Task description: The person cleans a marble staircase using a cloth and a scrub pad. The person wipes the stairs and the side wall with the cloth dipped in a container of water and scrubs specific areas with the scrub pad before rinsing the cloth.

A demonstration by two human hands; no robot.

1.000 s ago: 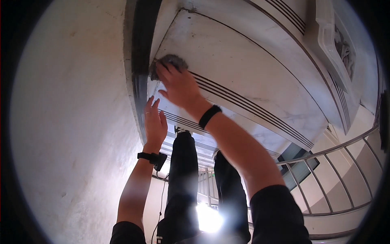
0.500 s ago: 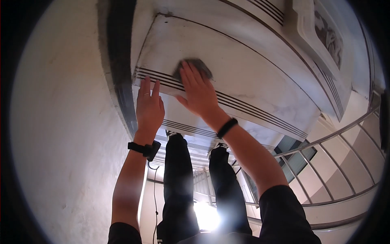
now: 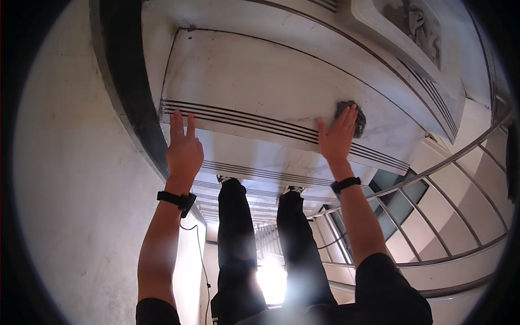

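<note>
My right hand (image 3: 337, 142) lies on a crumpled dark grey rag (image 3: 359, 120), pressing it against the pale marble-look stair tread (image 3: 233, 70). Its fingers stretch over the rag and the thumb sticks out to the left. Part of the rag is hidden under the fingers. Over at the left end of the same tread, my left hand (image 3: 184, 154) rests with its fingertips on the dark-striped front edge. Its fingers are extended and partly apart, one wears a ring, and it holds nothing.
A white basin (image 3: 364, 15) with murky contents stands on the step above, upper right. A metal railing (image 3: 433, 170) curves along the right. On the left runs a pale wall (image 3: 59, 162) with a dark skirting (image 3: 127, 70). My feet are on lower steps; a thin cable (image 3: 206, 276) hangs by my left arm.
My right hand has slid the rag from the tread's left-middle to its right part. My left hand has shifted slightly in the picture, still at the tread's left edge. The view has shifted a little.
</note>
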